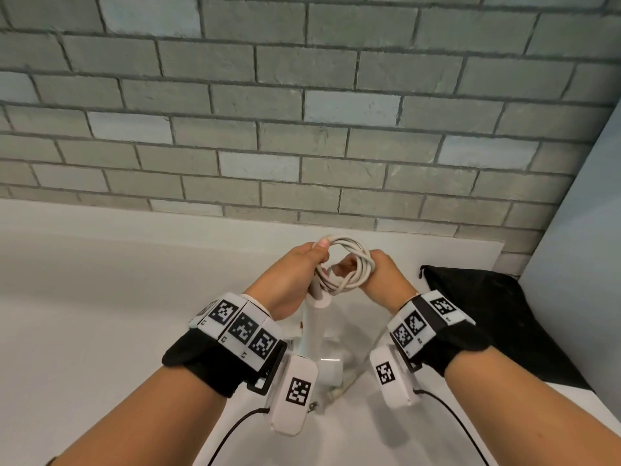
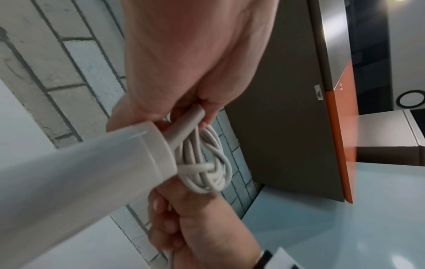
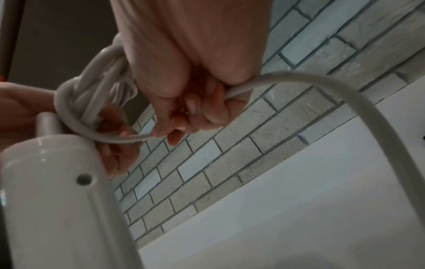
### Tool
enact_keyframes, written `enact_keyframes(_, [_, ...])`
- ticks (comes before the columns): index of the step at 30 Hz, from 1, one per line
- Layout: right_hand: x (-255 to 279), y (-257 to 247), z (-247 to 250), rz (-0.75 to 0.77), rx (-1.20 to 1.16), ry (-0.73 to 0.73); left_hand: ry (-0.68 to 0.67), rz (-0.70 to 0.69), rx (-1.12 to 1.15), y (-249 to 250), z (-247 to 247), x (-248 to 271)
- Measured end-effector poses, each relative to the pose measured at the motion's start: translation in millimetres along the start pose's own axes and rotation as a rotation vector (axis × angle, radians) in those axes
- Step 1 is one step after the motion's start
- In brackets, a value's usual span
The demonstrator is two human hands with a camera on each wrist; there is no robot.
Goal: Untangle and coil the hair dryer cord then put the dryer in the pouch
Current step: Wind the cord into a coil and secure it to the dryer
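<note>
A person is standing at a white counter point(image 1: 100, 297) against a grey brick wall point(image 1: 302, 95). The left hand point(image 1: 289, 280) is gripping one side of a coiled white cord point(image 1: 349, 267), thumb pressing on top, raised above the counter. Below it, a white hair dryer point(image 1: 316, 327) is hanging by its handle between the wrists. The right hand point(image 1: 379, 274) is clutching the coil's other side, with a loose stretch of cord running through its curled fingers point(image 3: 207, 112). Farther right, a black pouch point(image 1: 497, 311) is lying flat on the counter.
</note>
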State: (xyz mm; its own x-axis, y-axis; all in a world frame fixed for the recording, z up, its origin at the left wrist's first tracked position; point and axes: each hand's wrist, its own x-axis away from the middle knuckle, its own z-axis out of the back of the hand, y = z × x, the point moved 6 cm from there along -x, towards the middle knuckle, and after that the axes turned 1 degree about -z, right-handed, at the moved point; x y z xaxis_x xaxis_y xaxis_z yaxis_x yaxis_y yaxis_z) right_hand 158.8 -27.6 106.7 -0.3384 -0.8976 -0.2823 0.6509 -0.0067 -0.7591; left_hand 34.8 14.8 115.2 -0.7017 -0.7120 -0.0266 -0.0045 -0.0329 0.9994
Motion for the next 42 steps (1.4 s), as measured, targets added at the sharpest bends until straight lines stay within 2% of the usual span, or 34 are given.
enact_keyframes(2, [-3,-10,1,0.04,-0.135,0.02,-0.047,-0.012,0.006,2,-4,3])
enact_keyframes(5, [0,-14,-2,0.045,-0.566,-0.007,-0.078,-0.013,0.003,2,-4,6])
enact_keyframes(8, [3,-20,-6,0.113,-0.624,-0.044,-0.115,-0.023,0.005,2,-7,7])
enact_keyframes(12, [4,-23,-10,0.028,-0.816,-0.1,-0.108,-0.067,-0.027,6,-7,9])
enact_keyframes(15, [4,-22,-10,-0.128,-0.818,-0.173,-0.068,-0.088,-0.063,7,-4,7])
enact_keyframes(17, [4,-23,-5,-0.177,-0.752,-0.231,-0.032,-0.096,-0.133,7,-3,7])
enact_keyframes(22, [10,-36,13,-0.012,-0.671,-0.385,0.009,-0.118,-0.238,7,-1,4])
enact_keyframes(25, [11,-35,18,0.028,-0.664,-0.331,0.006,-0.131,-0.173,7,-1,4])
enact_keyframes(27, [11,-36,20,0.062,-0.553,-0.249,0.014,-0.161,-0.148,8,-1,6])
enact_keyframes(28, [11,-38,23,0.111,-0.425,-0.183,0.021,-0.178,-0.14,8,-2,6])
enact_keyframes(32, [18,-57,34,0.416,0.168,0.145,0.052,-0.206,-0.066,9,-1,6])
enact_keyframes(35, [28,-69,27,0.567,0.43,0.227,0.051,-0.2,-0.027,9,-3,6])
enact_keyframes(38, [30,-76,17,0.561,0.606,0.265,0.059,-0.214,-0.049,10,-5,8])
enact_keyframes(42, [29,-85,10,0.522,0.667,0.323,0.073,-0.249,-0.093,13,-9,7])
